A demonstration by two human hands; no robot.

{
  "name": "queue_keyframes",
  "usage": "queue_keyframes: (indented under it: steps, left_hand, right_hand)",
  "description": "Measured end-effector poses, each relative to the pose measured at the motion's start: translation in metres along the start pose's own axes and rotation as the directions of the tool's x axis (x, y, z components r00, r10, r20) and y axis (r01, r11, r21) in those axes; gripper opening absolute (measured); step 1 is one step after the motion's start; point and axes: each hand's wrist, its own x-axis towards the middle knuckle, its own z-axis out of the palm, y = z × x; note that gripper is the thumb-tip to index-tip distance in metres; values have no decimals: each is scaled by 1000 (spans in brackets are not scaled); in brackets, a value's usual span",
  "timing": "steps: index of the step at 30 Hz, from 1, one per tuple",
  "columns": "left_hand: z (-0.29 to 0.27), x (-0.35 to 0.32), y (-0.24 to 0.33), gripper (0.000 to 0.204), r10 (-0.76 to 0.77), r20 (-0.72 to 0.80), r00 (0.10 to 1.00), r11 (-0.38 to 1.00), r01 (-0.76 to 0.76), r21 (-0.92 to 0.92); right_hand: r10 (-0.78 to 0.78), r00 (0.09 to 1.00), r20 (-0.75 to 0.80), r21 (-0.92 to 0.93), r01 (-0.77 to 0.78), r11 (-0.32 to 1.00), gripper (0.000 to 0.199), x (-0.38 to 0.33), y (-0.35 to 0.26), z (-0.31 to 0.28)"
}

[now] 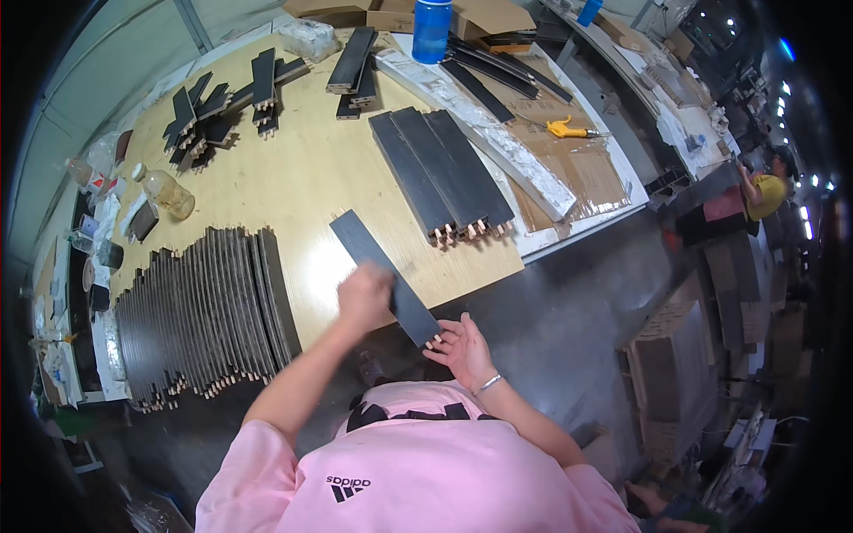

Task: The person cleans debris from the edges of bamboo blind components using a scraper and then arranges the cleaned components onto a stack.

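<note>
Although the grip of the blurred left hand (365, 295) cannot be told, the dark board (406, 300) beneath it overhangs the tabletop (267, 195), pegs (434, 341) at the loosely open right hand (465, 353), seemingly unfinished, while the standing row (204, 306) and flat stack (440, 169) already show pegs.

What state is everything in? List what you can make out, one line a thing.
Single board: slanted, pegged end past the table's edge
Left hand: curled, blurred, over that board
Right hand: open, at its pegged end
Board row: packed side by side
Flat boards: laid side by side
Loose boards: piled crisscross
Blue bottle: upright
Yellow tool: lying on cardboard
</note>
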Motion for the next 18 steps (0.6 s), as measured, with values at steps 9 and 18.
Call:
queue_keyframes:
  steps: [9,18]
  left_hand:
    - [-1,-57,56,3,304,132,943,945,-281,-167]
    - [-60,-47,51,10,105,7,994,950,-98,-297]
  right_hand:
    - [34,999,1,45,-34,998,65,15,4,-23]
    - [-275,936,217,-566,351,746,22,27,25,33]
